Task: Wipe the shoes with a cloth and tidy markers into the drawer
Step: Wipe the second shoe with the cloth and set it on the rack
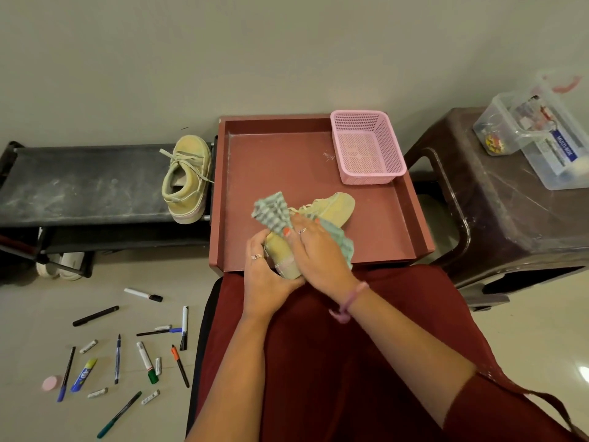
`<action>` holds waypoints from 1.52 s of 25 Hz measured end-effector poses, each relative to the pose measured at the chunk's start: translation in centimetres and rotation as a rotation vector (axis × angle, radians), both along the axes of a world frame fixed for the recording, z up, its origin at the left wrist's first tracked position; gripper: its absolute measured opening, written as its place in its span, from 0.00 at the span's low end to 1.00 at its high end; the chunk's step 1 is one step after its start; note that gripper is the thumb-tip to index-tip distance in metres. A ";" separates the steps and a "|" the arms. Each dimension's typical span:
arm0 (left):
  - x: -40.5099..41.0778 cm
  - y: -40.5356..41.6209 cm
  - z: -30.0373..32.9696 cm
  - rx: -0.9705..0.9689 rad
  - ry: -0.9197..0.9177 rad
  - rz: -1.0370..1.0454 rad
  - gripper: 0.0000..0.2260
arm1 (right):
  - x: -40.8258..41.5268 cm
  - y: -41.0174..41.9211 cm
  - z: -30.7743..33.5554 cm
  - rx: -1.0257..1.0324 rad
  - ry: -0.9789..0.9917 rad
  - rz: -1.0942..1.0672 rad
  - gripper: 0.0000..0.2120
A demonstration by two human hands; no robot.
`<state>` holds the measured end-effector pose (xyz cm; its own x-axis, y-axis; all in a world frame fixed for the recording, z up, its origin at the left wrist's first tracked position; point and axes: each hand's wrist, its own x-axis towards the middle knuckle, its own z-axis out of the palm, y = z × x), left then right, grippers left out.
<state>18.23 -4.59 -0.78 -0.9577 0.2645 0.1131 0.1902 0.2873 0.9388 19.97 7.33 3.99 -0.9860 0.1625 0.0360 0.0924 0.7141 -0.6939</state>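
- A yellow shoe (331, 207) is held over the near part of a red-brown drawer (280, 161), its toe pointing away and to the right, its heel toward the person.
- The heel end is gripped by the left hand (266, 275), whose fingers are curled round it from the left side, with the thumb under the sole edge; a ring is seen on one finger.
- The left forearm is stretched forward from the lower middle of the view, over a dark red lap.
- A green checked cloth (271, 212) is pressed against the shoe by the right hand (318, 250), which is laid across it palm down; the fingers seem to be bent over the cloth, though blur makes the grip hard to judge.
- One end of the cloth is bunched up to the left of the shoe's laces, and the other end hangs out beyond the right hand.
- The right forearm comes in from the lower right and crosses toward the left; a pink band is worn at the wrist.
- A second yellow shoe (188, 180) is set on a black rack (79, 183), just beside the drawer's left wall.
- A pink basket (366, 148) stands in the drawer's far right corner.
- Markers (143, 295) and pens are scattered on the floor to the left.
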 end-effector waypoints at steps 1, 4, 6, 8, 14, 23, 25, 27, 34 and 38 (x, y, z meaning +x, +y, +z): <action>0.0 0.0 0.0 -0.013 -0.018 0.005 0.38 | 1.5 -0.6 0.0 -0.018 0.034 0.042 0.20; 0.2 0.2 -0.1 0.001 0.013 -0.020 0.38 | 2.9 1.3 -0.9 0.046 0.018 0.065 0.21; 0.3 0.5 -0.2 0.014 0.019 -0.023 0.40 | 1.2 3.7 -1.3 0.068 -0.018 -0.026 0.20; 0.3 0.7 -0.2 0.023 0.022 -0.015 0.40 | -1.4 5.7 -1.5 0.113 -0.060 -0.129 0.19; 0.0 0.4 -0.4 0.061 -0.035 0.008 0.40 | -0.9 0.8 -1.6 0.032 0.008 -0.148 0.19; -0.1 0.8 -0.4 0.088 -0.053 0.029 0.40 | -2.9 3.5 -1.0 0.039 -0.031 -0.125 0.14; -0.2 0.8 -0.5 0.101 -0.075 0.031 0.40 | -3.6 3.3 -1.7 0.089 -0.034 -0.175 0.15; -0.3 0.6 -0.7 0.111 -0.084 0.014 0.40 | -2.3 1.7 -2.5 0.040 0.000 -0.235 0.18; -0.6 0.4 -1.0 0.152 -0.118 0.015 0.40 | 0.6 1.9 -4.1 -0.182 0.037 -0.257 0.24; -0.5 0.8 -0.6 0.115 -0.069 -0.002 0.41 | -3.8 7.2 -4.1 -0.053 -0.030 -0.391 0.20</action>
<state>17.76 -3.81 -1.43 -0.9636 0.2559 0.0768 0.1247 0.1766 0.9764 16.18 14.54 -0.10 -0.8499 0.5268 -0.0107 0.3712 0.5842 -0.7217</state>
